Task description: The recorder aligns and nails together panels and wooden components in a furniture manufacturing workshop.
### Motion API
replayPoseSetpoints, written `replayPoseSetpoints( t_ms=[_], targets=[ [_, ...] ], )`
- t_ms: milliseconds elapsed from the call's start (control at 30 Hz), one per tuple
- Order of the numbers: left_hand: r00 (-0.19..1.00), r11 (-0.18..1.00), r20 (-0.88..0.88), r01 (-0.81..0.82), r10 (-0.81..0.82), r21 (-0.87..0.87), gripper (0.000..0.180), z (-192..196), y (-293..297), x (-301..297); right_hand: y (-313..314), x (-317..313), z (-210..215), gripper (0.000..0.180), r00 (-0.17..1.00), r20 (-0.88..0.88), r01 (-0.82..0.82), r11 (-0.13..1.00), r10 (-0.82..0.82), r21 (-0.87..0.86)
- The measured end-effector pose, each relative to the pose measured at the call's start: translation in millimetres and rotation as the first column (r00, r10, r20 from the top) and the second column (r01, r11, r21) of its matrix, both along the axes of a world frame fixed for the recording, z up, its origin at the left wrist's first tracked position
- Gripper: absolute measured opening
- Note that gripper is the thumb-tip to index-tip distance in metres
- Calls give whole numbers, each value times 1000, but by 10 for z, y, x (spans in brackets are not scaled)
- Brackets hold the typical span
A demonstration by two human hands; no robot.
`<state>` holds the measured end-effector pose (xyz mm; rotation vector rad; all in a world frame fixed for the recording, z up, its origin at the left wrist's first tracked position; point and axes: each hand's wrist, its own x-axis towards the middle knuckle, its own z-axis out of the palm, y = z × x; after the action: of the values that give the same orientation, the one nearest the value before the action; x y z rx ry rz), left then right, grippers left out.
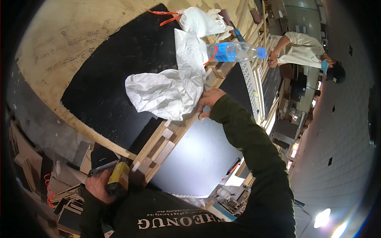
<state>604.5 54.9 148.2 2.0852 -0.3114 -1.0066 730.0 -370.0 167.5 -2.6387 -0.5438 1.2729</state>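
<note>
Two hands are well apart and both busy. The left hand is closed around a yellow and black power tool, probably a nail gun, whose nose sits at the near end of a timber frame. The right hand, at the end of a dark green sleeve, presses flat on the same frame farther up, fingers spread over its edge and holding nothing.

Judging by how things lie, the frame is already laid out between two black panels, with short wooden blocks set into it just ahead of the tool; the fastening seems to be at the near end, and the long run of timber beyond the right hand looks not yet worked.

Just left of the right hand lies a crumpled white cloth. Beyond that hand a clear plastic bottle lies on its side, with a blue wrap label and a blue cap. Past it sit white gloves and an orange strap. Another person in a pale top stands far beyond the bottle.
</note>
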Motion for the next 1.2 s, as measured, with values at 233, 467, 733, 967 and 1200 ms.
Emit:
replayPoseSetpoints(
  t_ms=[233,467,733,967,1200],
  targets=[
    [989,999,145,15,-10,-37,47,110,150,-207,110,-159,74,39,988,155,46,985,-20,-164],
    [943,980,311,159,-116,-118,47,212,211,-321,-24,-1761,-594,79,305,759,664,700,-575,264],
    [943,996,324,-50,73,-79,66,-182,517,-756,622,-3704,-248,73,-105,614,982,17,-782,191],
    [853,815,339,497,-397,-298,43,808,-700,-928,-426,-5319,-56,61,-538,639,838,-271,-550,473],
    [913,860,232,396,-334,-322,52,1181,-1904,-1697,-1337,-5511,-367,63,-542,119,629,-307,-832,714]
  ],
)
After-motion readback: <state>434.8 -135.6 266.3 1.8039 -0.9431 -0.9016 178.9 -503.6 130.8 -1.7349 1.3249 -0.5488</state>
